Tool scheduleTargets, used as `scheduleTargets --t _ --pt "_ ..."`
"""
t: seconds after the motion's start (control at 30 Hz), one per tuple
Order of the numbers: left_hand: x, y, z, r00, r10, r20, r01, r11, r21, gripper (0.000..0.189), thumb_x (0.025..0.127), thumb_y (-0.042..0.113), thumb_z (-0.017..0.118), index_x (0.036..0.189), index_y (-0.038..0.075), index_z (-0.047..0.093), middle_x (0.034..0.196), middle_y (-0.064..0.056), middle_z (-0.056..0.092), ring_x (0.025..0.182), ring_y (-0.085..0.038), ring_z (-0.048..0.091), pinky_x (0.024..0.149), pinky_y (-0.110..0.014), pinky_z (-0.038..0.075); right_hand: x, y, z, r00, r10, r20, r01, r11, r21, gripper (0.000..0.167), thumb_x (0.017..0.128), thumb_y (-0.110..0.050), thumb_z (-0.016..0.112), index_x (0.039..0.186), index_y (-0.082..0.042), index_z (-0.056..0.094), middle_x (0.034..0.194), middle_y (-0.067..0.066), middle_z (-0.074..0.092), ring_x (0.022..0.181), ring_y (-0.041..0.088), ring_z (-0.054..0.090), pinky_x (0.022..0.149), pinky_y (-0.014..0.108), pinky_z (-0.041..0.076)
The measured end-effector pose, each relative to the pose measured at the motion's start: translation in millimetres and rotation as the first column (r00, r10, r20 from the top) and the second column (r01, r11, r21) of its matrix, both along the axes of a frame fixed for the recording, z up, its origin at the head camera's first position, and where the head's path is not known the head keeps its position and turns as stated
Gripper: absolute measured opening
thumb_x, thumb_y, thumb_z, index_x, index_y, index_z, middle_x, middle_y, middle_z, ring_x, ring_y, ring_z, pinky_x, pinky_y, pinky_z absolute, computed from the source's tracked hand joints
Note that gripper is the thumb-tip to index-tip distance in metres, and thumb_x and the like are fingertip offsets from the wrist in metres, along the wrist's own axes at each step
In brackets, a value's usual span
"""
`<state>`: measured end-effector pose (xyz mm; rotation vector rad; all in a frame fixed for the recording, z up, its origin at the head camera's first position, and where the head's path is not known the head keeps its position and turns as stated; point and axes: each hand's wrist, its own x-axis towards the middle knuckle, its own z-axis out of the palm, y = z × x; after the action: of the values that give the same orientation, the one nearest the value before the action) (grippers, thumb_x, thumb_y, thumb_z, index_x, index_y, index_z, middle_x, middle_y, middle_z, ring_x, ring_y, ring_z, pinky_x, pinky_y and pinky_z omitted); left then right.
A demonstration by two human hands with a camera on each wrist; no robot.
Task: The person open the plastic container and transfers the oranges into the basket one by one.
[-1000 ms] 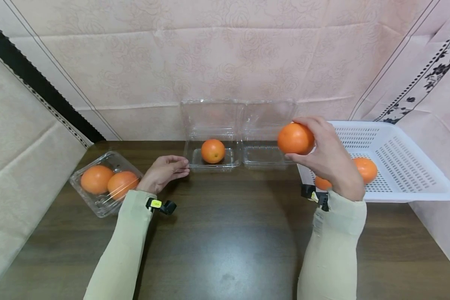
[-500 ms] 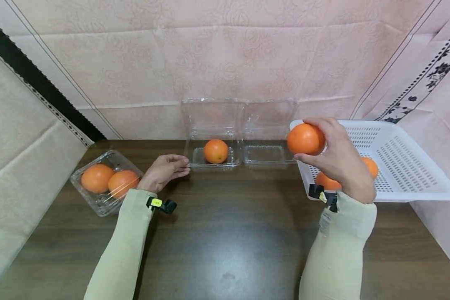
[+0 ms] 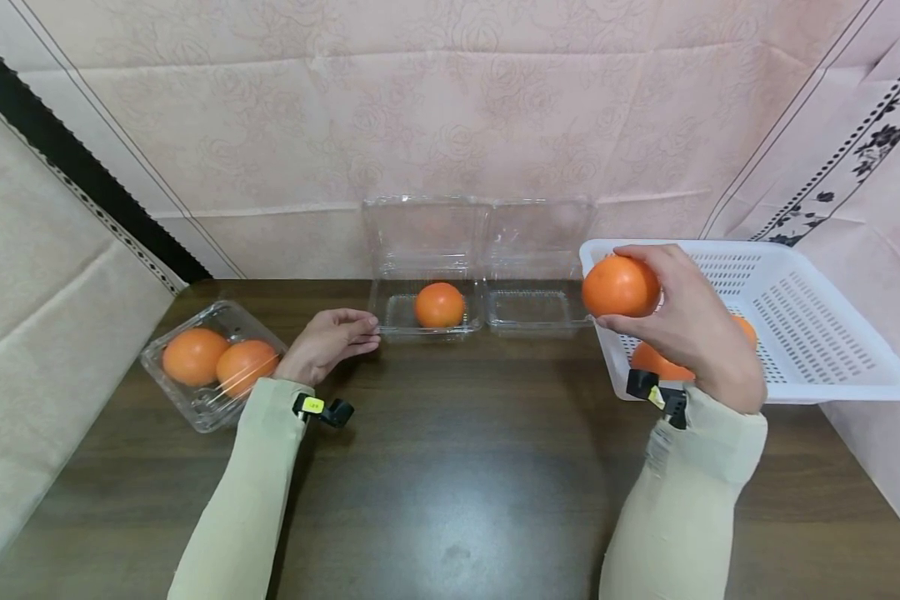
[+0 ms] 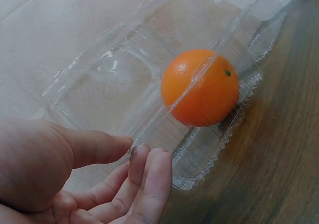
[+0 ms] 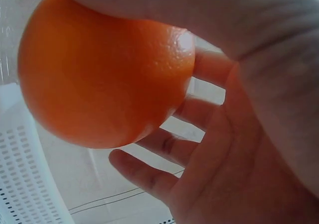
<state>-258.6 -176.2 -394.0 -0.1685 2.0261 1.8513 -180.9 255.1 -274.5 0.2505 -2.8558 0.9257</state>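
Note:
My left hand pinches the near left edge of an open clear plastic clamshell between thumb and fingers, as the left wrist view shows close up. One orange lies inside that clamshell's base. A second open clamshell stands right beside it, its lid raised and its base empty. Another orange is in the grip of my right hand, thumb on one side and fingers on the other, above the left end of a white slotted basket.
In the basket lie further oranges, partly hidden by my right hand and wrist. A lidded clear container with two oranges stands at the left of the brown table. Pale patterned cloth hangs behind the table.
My right hand has shifted right and slightly down with its orange, away from the second clamshell. The orange in the first clamshell has rolled a little to the right. My left hand has stayed put.

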Motion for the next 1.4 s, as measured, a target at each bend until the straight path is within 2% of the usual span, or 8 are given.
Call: scheduleTargets --t 0.27,0.5,0.8,1.1,1.4 --pt "1.0 -2.1 1.1 1.000 -0.006 -0.001 0.006 1.000 -0.016 0.043 0.108 0.015 0.052 0.146 -0.004 0.045 0.141 -0.023 0.052 0.119 -0.025 0.064 0.107 -0.034 0.054 1.4 6 -1.4 0.999 -0.007 0.049 0.008 1.000 -0.005 0.075 0.083 -0.025 0.085 0.148 -0.018 0.047 0.150 0.013 0.044 0.127 0.039 0.044 0.099 0.066 0.046" --pt "0.1 -2.0 -0.4 1.000 -0.007 0.006 0.007 1.000 -0.018 0.044 0.107 0.016 0.054 0.146 -0.004 0.045 0.140 -0.023 0.053 0.119 -0.026 0.064 0.109 -0.036 0.053 5.0 13 -3.0 0.994 -0.015 0.110 0.022 0.998 -0.062 0.074 0.083 -0.025 0.086 0.146 -0.017 0.047 0.145 0.010 0.048 0.123 0.036 0.046 0.098 0.055 0.045" --pt "-0.1 -0.6 -0.6 1.000 -0.008 0.011 0.008 1.000 -0.027 0.045 0.107 0.017 0.053 0.147 -0.003 0.044 0.143 -0.024 0.052 0.123 -0.029 0.062 0.110 -0.037 0.052 5.2 22 -6.6 0.989 -0.017 0.145 0.020 1.000 -0.018 0.078 0.083 -0.024 0.085 0.149 -0.016 0.045 0.149 0.014 0.046 0.125 0.038 0.046 0.100 0.058 0.045" --pt "0.0 0.4 -0.1 1.000 -0.002 0.010 0.002 1.000 -0.028 0.044 0.107 0.016 0.053 0.146 -0.003 0.045 0.140 -0.021 0.054 0.113 -0.022 0.065 0.102 -0.029 0.057 7.1 32 -9.9 0.983 -0.011 0.182 0.016 1.000 -0.024 0.077 0.085 -0.022 0.083 0.151 -0.015 0.044 0.147 0.015 0.047 0.122 0.039 0.048 0.096 0.054 0.046" --pt "0.1 0.9 0.3 1.000 -0.001 0.018 0.002 1.000 -0.030 0.046 0.106 0.018 0.055 0.146 -0.002 0.045 0.133 -0.017 0.057 0.115 -0.024 0.065 0.106 -0.033 0.055 5.5 41 -14.2 0.975 0.006 0.222 -0.001 1.000 -0.026 0.070 0.087 -0.016 0.080 0.148 -0.010 0.045 0.142 0.019 0.051 0.119 0.041 0.050 0.095 0.052 0.046"
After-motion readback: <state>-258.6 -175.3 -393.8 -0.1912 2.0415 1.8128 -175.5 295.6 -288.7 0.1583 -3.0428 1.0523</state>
